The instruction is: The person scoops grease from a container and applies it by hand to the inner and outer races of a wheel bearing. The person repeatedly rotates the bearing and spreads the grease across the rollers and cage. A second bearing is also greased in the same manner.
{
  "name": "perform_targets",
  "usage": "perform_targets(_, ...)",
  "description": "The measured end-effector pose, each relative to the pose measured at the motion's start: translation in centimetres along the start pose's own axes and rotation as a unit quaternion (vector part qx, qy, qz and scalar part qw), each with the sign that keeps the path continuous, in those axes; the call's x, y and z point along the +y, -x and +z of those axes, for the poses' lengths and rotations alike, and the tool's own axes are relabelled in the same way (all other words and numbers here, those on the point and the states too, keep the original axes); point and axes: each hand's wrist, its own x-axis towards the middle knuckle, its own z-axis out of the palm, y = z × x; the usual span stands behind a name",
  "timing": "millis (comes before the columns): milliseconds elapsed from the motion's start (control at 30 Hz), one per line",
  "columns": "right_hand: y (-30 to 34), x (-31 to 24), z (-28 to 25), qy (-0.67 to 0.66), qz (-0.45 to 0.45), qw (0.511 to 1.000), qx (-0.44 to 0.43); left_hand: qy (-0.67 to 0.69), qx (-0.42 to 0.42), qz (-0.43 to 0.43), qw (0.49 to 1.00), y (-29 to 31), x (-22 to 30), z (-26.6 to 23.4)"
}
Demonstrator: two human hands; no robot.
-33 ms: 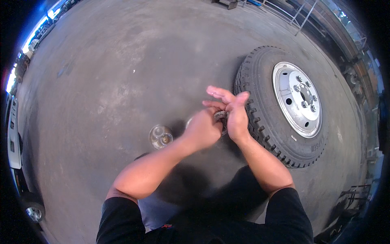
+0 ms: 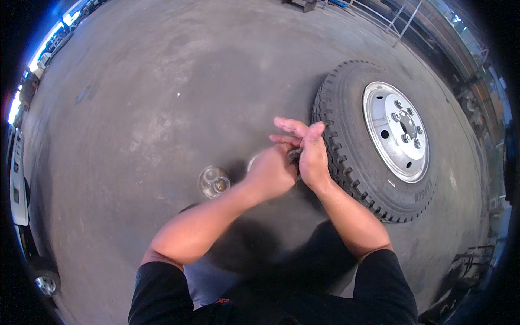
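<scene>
While the left hand point(image 2: 272, 172) closes in a fist, a small dark metal piece point(image 2: 294, 155) pokes out on its thumb side, caught between that fist and the palm of the right hand point(image 2: 314, 160). The left grip is clenched around the piece, most of which the fingers hide, so its full shape cannot be made out. The right grip is loose: its fingers stretch out toward the left, past the top of the fist, and the thumb points up and away from the wrist. Both hands hang above the grey concrete floor point(image 2: 162, 86), just beside the treaded edge of a big black tyre point(image 2: 346, 135).

The tyre carries a silver rim point(image 2: 398, 132), its face visible, with round holes and a ring of nuts about a dark central opening. Near the left forearm point(image 2: 211, 216) sits a clear round dish point(image 2: 203, 188) with a small brownish thing in it, and a second pale rounded object point(image 2: 251, 162) is mostly covered by the left hand. Black sleeves point(image 2: 162, 295) cover the upper arms. At the far left edge stands part of a white vehicle point(image 2: 19, 189), and metal rails point(image 2: 398, 32) show at the upper right.
</scene>
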Motion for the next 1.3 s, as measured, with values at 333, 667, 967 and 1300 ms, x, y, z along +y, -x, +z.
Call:
perform_targets(333,-2.1,1.1,-1.8,0.04,0.261,0.965,0.0,-0.037,-0.062,0.099,0.992,0.3,-1.1,0.3)
perform_targets(667,-0.8,0.4,-0.2,-0.317,0.139,0.938,-0.012,0.238,0.042,-0.058,0.969,-1.0,-1.2,1.1)
perform_targets(967,-1.2,1.7,-2.2,0.0,-0.108,0.994,0.008,0.161,0.045,-0.076,0.983,-1.2,-2.8,-1.3)
perform_targets(1300,1.1,-4.6,-2.6,0.336,-0.207,0.902,-0.174,0.162,-0.217,-0.091,0.958,-0.1,0.1,-3.6)
